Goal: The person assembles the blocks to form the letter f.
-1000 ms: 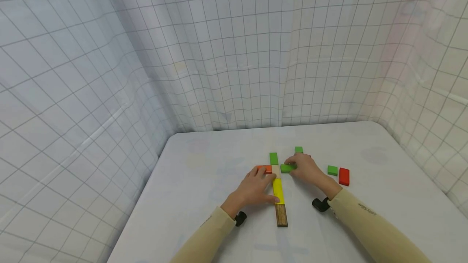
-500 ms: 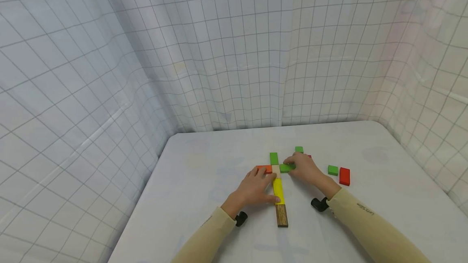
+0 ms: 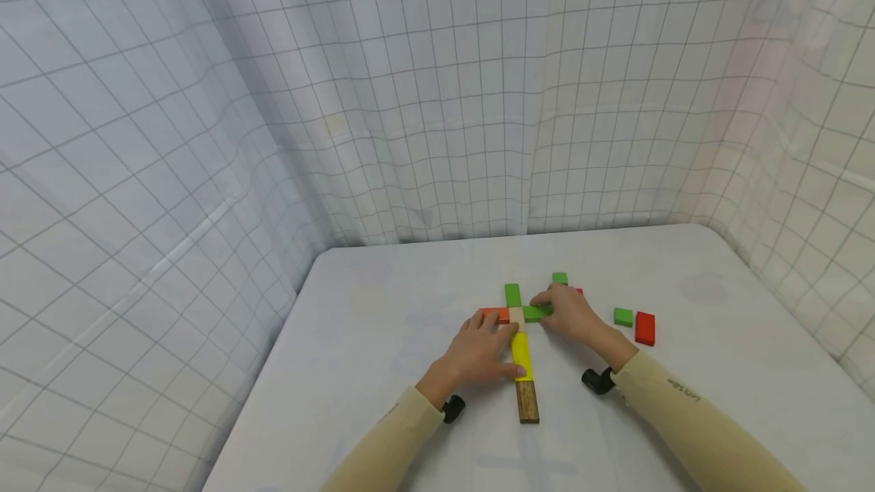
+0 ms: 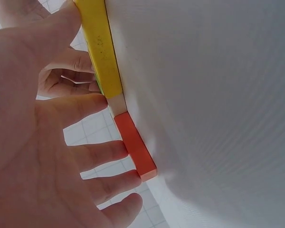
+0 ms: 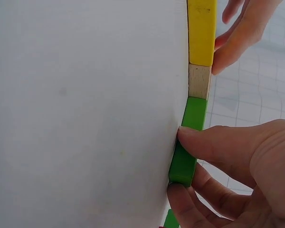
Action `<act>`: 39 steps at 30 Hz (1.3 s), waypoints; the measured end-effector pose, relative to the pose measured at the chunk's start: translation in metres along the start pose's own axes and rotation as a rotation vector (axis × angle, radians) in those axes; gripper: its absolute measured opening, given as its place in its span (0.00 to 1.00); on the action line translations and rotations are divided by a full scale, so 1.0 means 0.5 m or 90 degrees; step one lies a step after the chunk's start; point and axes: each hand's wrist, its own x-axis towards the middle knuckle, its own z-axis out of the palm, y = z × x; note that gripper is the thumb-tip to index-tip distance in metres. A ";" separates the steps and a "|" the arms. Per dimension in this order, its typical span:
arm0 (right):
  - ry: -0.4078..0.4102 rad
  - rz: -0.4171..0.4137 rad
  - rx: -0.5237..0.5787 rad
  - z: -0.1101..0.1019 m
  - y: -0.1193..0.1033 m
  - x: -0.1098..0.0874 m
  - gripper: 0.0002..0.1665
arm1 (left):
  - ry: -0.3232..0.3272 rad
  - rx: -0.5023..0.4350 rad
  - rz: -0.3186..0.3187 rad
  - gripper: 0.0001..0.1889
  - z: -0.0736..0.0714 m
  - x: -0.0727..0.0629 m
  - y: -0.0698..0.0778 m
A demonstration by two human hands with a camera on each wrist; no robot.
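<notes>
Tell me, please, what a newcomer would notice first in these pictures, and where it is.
Probably the cross of blocks lying on the white table, with a bright yellow block in its long stem. Next, the left hand touching the yellow block and the orange block at the cross's left, then the right hand pinching the green block at its right.

Head view: the right hand (image 3: 573, 315) hides the 3 o'clock end of the green block (image 3: 535, 314) it pinches, and all we get of a red block (image 3: 579, 292) at its 1 o'clock is a sliver. The left hand (image 3: 473, 351) covers parts of the yellow block (image 3: 522, 349) and orange block (image 4: 136, 146). Lettering on the left sleeve (image 3: 386, 443): too small for us. Left wrist view: yellow block cut off at 11 o'clock. Right wrist view: another green piece (image 5: 171, 219) cut off, between 5 and 6.
</notes>
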 end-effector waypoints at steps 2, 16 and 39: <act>-0.001 0.000 0.001 0.001 0.000 0.001 0.20 | 0.000 0.001 0.000 0.43 0.000 0.000 0.000; 0.000 -0.012 -0.002 -0.003 0.004 -0.001 0.20 | -0.004 -0.002 -0.010 0.43 -0.003 -0.001 0.004; 0.023 -0.019 -0.013 -0.081 0.013 -0.048 0.24 | 0.004 -0.002 -0.007 0.43 -0.005 -0.002 0.005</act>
